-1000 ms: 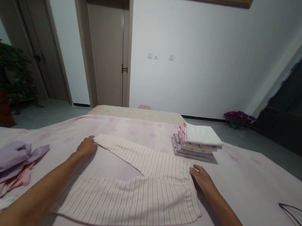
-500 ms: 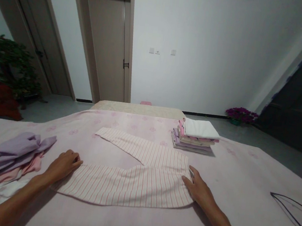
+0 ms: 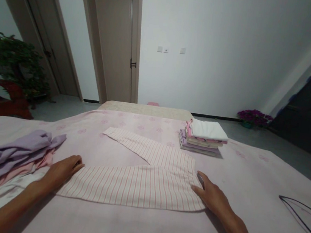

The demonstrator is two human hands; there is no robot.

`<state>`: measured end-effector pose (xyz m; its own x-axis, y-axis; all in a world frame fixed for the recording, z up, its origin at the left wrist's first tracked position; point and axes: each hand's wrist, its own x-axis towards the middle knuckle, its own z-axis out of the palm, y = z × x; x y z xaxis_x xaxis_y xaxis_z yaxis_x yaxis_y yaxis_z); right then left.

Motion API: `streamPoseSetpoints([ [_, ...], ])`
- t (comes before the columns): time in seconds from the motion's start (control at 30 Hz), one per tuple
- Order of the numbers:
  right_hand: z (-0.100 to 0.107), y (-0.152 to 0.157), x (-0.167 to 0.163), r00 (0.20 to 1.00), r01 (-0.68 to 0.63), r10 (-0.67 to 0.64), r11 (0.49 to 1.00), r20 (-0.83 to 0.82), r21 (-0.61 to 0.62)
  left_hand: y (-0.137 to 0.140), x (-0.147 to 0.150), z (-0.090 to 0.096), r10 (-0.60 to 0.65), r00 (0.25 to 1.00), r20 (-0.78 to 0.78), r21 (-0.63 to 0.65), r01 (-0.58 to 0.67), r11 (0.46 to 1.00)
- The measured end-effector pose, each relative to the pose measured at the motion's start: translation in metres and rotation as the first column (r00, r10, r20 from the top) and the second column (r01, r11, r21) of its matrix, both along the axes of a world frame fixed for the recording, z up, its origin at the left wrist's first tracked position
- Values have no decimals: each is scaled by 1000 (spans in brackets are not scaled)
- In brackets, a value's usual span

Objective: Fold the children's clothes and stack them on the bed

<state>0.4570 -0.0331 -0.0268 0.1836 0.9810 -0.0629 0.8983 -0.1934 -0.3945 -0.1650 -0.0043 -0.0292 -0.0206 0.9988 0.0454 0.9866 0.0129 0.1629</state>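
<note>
Pale striped trousers (image 3: 134,188) lie spread on the bed, one leg near me and the other (image 3: 132,140) angled away to the far left. My left hand (image 3: 67,166) is closed on the cuff end of the near leg, its fingertips curled into the cloth. At the waist end, my right hand (image 3: 211,194) grips the edge, thumb over the fabric; its other fingers are partly hidden. Between both hands the near leg lies fairly flat, with its lower edge almost straight.
A folded clothes stack (image 3: 204,138), white on top, stands at the back right. Crumpled purple, pink and white clothes (image 3: 14,163) lie beside my left forearm. A thin black wire shape (image 3: 300,212) lies at far right. The pink-patterned sheet (image 3: 140,229) covers the bed.
The near leg has been drawn straighter and its wrinkles smoothed. My right hand has shifted slightly right with the waist end. The view has tilted down a little.
</note>
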Motion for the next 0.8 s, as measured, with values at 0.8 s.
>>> streamPoseSetpoints([
  [0.8, -20, 8, -82, 859, -458, 402, 880, 317, 127, -29, 212, -21, -763, 643, 70, 79, 759, 646],
])
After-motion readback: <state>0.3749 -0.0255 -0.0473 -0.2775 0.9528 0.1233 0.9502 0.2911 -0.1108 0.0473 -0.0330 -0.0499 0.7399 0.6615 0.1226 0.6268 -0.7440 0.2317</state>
